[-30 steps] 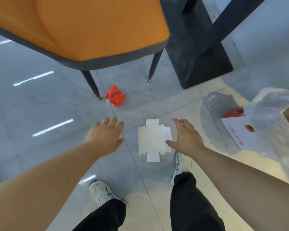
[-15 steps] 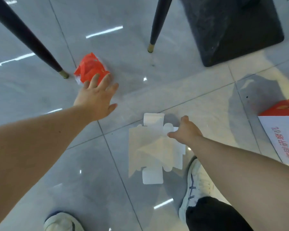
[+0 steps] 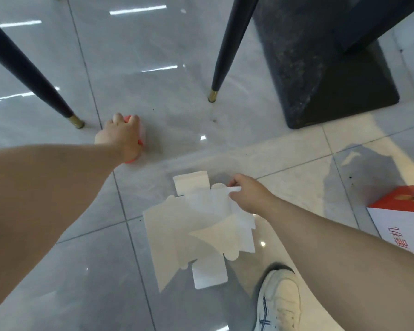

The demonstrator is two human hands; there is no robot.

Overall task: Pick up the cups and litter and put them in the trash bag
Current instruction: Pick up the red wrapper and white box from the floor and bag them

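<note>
Below, left hand (image 3: 120, 137) clutches red wrapper (image 3: 141, 134) beside chair legs (image 3: 225, 51); right hand (image 3: 245, 195) pinches flattened white carton (image 3: 196, 230).

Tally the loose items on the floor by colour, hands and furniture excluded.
White: 1, flattened cardboard blank, pinched by the right hand
Red: 1, crumpled wrapper under the left hand
Red-and-white: 1, box
Total: 3

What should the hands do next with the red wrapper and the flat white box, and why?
Probably lift both pieces off the floor together. The left hand is closed over the red wrapper near the chair leg, and the right hand pinches an edge of the flattened white carton, which looks partly raised.
</note>
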